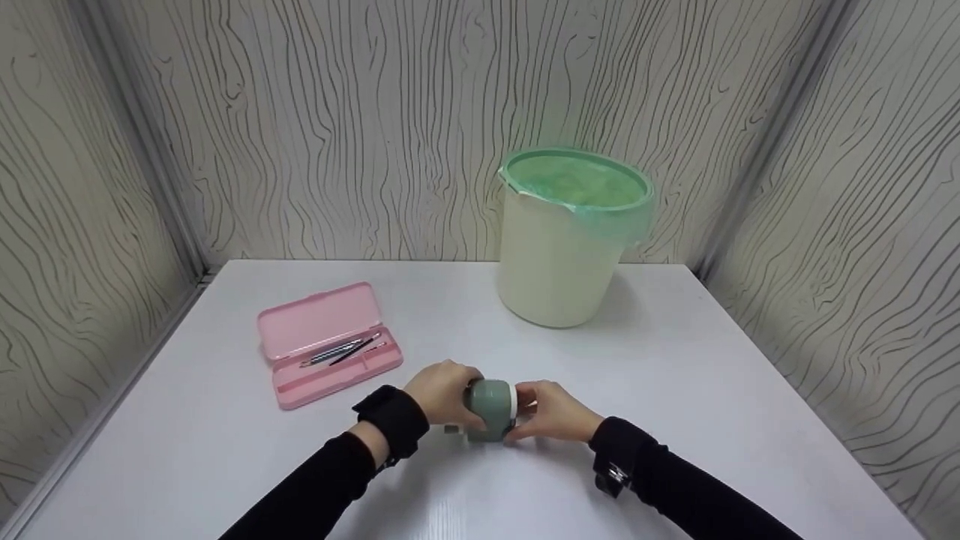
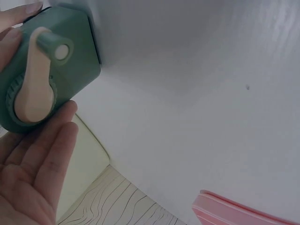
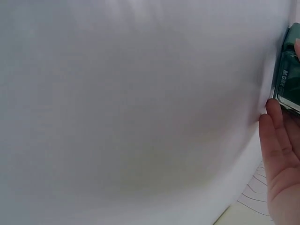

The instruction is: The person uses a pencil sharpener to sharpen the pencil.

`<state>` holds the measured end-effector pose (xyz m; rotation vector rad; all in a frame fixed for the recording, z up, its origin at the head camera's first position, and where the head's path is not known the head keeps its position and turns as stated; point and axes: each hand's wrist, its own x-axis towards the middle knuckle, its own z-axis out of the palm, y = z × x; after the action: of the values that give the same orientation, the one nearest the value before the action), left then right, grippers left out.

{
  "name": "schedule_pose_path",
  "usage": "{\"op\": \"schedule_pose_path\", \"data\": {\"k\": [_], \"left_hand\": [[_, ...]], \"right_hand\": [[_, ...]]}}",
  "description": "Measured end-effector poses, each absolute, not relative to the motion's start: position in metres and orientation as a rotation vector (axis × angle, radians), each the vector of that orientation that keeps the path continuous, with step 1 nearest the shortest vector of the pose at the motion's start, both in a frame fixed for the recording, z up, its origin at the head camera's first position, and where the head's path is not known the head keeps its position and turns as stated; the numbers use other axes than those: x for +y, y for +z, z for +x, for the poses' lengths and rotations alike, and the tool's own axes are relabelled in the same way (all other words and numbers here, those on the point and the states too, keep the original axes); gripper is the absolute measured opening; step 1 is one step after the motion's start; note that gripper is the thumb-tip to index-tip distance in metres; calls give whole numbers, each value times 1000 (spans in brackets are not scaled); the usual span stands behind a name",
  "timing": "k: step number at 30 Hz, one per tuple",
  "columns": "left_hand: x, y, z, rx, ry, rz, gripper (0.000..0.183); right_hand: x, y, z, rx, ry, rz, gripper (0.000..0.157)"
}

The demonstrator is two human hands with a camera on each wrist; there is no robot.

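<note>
A green crank pencil sharpener (image 1: 491,409) stands on the white table between both hands. My left hand (image 1: 444,394) grips its crank end, thumb on one side and fingers along the other. In the left wrist view the cream crank arm (image 2: 35,79) with its green knob (image 2: 54,46) shows between thumb and fingers. On the opposite end, near a white rim, my right hand (image 1: 559,412) holds the sharpener between thumb and fingertips. The right wrist view catches only the edge of the sharpener's dark front (image 3: 289,82) with pale lettering; the rest is cut off.
An opened pink pencil case (image 1: 322,322) lies to the left, with several slim pens or pencils (image 1: 341,350) inside. Toward the back right stands a tall cream bin (image 1: 555,262) lined with a green bag (image 1: 577,180). Patterned walls (image 1: 360,127) enclose the table (image 1: 187,450).
</note>
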<state>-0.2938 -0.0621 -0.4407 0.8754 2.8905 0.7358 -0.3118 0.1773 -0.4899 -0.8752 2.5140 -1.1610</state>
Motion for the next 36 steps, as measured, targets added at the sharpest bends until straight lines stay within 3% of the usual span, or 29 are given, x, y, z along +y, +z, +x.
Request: {"op": "schedule_pose_path", "data": {"k": [36], "left_hand": [[-62, -443, -292, 2899, 746, 899, 51]], "right_hand": [[165, -488, -310, 2536, -1141, -824, 51]]}}
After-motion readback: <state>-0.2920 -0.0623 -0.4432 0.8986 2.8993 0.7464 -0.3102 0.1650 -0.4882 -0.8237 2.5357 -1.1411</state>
